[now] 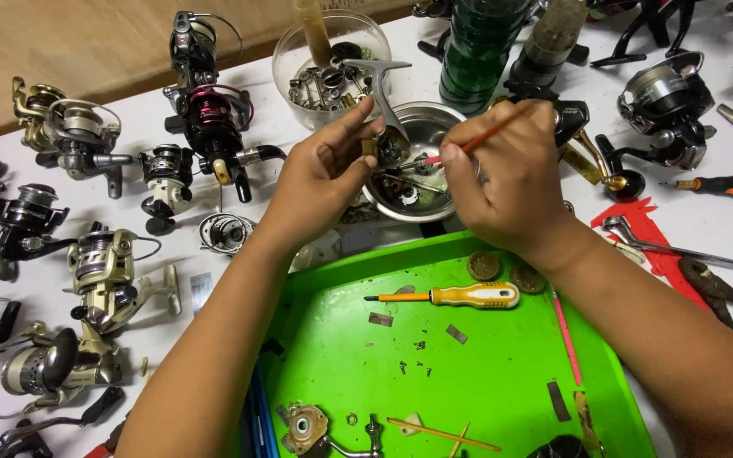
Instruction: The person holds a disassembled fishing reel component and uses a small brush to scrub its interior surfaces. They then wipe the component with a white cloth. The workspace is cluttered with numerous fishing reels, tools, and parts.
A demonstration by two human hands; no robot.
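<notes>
Green plastic tray [468, 373] is set on the white table [723, 220], a yellow-handled screwdriver [460, 296] lying in it. Above the steel bowl [424, 119], a small reel part [390, 148] is pinched by the left hand [324, 174]; a thin brush [468, 146] is gripped by the right hand [506, 182], its tip touching the part.

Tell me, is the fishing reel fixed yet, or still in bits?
Still in bits. Done: screws and small parts lie loose on the green tray beside a yellow screwdriver. In hand: the left hand holds a small reel part over the metal bowl, and the right hand dabs it with a thin brush. Left: putting everything together.
</notes>
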